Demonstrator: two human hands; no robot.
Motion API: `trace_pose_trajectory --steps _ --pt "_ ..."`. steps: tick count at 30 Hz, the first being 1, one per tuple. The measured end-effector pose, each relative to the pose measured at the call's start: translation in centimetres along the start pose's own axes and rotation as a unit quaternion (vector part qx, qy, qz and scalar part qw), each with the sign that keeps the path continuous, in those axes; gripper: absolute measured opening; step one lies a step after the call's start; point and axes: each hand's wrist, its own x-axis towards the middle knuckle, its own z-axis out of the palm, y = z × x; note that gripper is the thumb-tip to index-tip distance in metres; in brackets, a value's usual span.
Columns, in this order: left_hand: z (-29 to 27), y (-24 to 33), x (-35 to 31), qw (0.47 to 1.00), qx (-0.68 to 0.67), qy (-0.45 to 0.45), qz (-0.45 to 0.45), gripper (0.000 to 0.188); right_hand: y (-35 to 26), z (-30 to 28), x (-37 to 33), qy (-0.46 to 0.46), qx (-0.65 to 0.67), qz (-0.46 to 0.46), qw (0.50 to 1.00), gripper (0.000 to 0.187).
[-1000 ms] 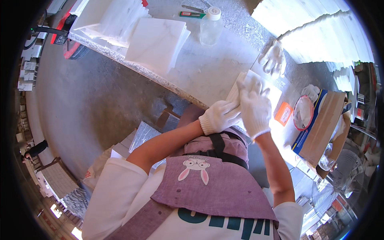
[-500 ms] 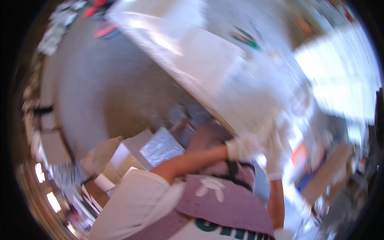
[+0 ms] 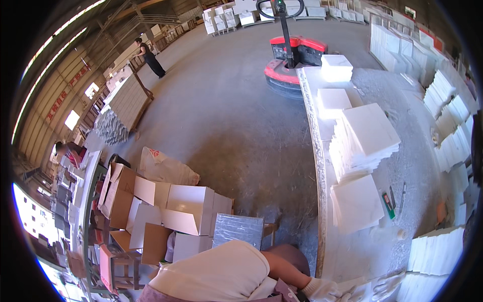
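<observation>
At the lower edge, my left hand (image 3: pixel 324 290) wears a white glove and reaches over the near end of the worktable (image 3: pixel 352 256). Its fingers are mostly cut off by the frame. Close beside it, my right hand (image 3: pixel 356 293) shows only as a bit of white glove. Whether either one holds anything is hidden. Just right of them lies a white glove-like shape (image 3: pixel 387 287). Farther up the table are a fanned stack of square white tiles (image 3: pixel 357 204), a taller tile stack (image 3: pixel 371 128) and a green-handled tool (image 3: pixel 388 205).
Open cardboard boxes (image 3: pixel 188 209) and a foil-wrapped block (image 3: pixel 237 230) stand on the left. A red pallet truck (image 3: pixel 292 63) is at the table's far end. More white slabs (image 3: pixel 436 251) are stacked at right. One person (image 3: pixel 149 58) stands far off; another (image 3: pixel 73 153) is at left.
My view has swung up and round, so the hands now sit at the lower edge. Motion blur is gone. Both hands stay close together; any finger movement is hidden.
</observation>
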Motion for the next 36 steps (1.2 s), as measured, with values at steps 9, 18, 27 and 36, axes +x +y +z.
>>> trace_pose_trajectory --steps 9,18,27,36 --pt "3.9 -1.2 -0.6 0.974 -0.201 0.087 -0.057 0.011 1.6 0.8 -0.3 -0.057 -0.038 -0.004 0.998 0.057" --pt "0.8 -0.2 -0.2 0.993 -0.077 0.076 -0.048 0.010 3.9 4.4 -0.1 0.114 0.095 -0.067 0.987 0.052" --pt "2.5 -0.2 -2.0 0.981 -0.138 -0.001 -0.135 0.019 2.6 2.7 1.1 0.006 0.125 -0.006 0.992 0.042" --pt "5.1 -1.9 -3.6 0.998 -0.051 -0.015 -0.021 0.030 4.6 6.3 3.2 0.180 0.037 -0.044 0.982 0.061"
